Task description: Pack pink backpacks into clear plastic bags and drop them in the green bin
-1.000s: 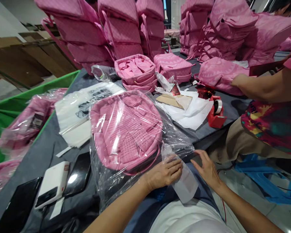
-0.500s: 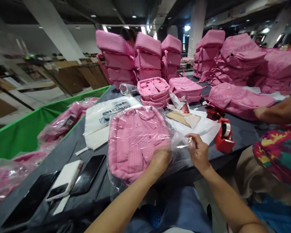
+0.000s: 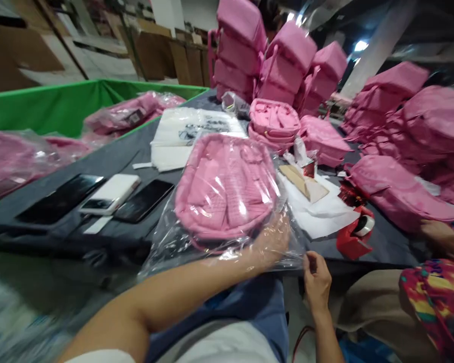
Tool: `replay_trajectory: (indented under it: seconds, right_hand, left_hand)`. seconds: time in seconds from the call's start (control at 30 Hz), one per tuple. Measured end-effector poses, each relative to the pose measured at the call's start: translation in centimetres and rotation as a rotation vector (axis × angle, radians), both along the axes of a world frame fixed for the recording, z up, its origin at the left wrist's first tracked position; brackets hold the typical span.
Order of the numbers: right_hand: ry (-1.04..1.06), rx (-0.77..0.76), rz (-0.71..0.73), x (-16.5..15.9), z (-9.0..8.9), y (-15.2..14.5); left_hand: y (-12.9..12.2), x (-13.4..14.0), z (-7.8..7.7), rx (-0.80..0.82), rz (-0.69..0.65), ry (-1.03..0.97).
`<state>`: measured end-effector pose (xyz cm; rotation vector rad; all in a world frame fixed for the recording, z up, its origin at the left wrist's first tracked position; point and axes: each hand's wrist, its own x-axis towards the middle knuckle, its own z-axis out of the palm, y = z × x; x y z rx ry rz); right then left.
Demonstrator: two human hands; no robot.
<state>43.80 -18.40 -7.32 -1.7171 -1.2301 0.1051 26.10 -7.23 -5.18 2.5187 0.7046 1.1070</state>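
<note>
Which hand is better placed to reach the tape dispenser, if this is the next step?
Probably the right hand. It is nearer the tape dispenser, though it appears to pinch the plastic bag by its edge. The left hand is farther away and seems covered by plastic.

A: Any way past the right hand (image 3: 318, 280)?
B: A narrow bit of bare bench (image 3: 325, 251) between the film (image 3: 295, 249) and the dispenser (image 3: 353, 236).
A: Farther right?
B: Blocked beyond the dispenser: pink backpack (image 3: 395, 189) and a co-worker's hand (image 3: 437, 231).
A: And left?
B: Two phones (image 3: 146, 200) and a power bank (image 3: 109, 194) crowd the near side; behind them, a bare strip reaches the green bin (image 3: 30, 108).
</note>
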Motion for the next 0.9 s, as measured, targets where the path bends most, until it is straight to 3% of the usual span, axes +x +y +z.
replay_trajectory:
  seconds: [0.07, 0.13, 0.2, 0.33, 0.43, 0.53, 0.6, 0.63, 0.7, 0.8, 0.9]
  right_hand:
    - [0.162, -0.059, -0.079, -0.7, -1.4, -1.4]
    - [0.349, -0.079, -0.133, -1.9, -2.4, -2.1]
    - [0.548, -0.081, -0.146, -3.3, -3.0, -2.3]
    - [0.876, -0.131, -0.125, -4.6, -4.2, -2.4]
    - [1.001, -0.146, -0.136, -4.9, -4.4, -3.7]
    - [1.177, -0.437, 0.02, -7.8, -3.5, -4.8]
    - [1.248, -0.67, 0.234, -11.3, -2.5, -4.0]
    - [1.264, -0.711, 0.32, -13.1, -2.0, -3.1]
    - [1.289, -0.604, 0.382, -16.1, -1.1, -0.5]
    - [1.294, -0.275, 0.294, -18.3, -0.4, 3.1]
    - [1.265, -0.258, 0.328, -18.5, -0.6, 4.5]
  left_hand:
    - [-5.0, -3.8, -2.3, 0.171, -0.161, 0.074]
    - [-8.5, -7.9, -3.8, 0.28, -0.173, 0.101]
    - [-9.7, -11.9, -4.6, 0.257, 0.045, 0.092]
    - [-7.7, -17.6, -5.8, 0.216, 0.544, -0.01]
    - [-6.4, -18.9, -6.9, 0.145, 0.672, -0.159]
    - [-6.4, -18.1, -8.0, -0.148, 0.597, -0.299]
    - [-6.5, -17.0, -8.3, -0.49, 0.543, -0.377]
    - [-6.5, -16.4, -8.3, -0.668, 0.536, -0.424]
    - [-6.2, -15.4, -7.9, -0.959, 0.543, -0.566]
    - [-6.1, -14.4, -6.5, -1.214, 0.527, -0.851]
    - [-6.4, -13.9, -5.4, -1.381, 0.442, -0.992]
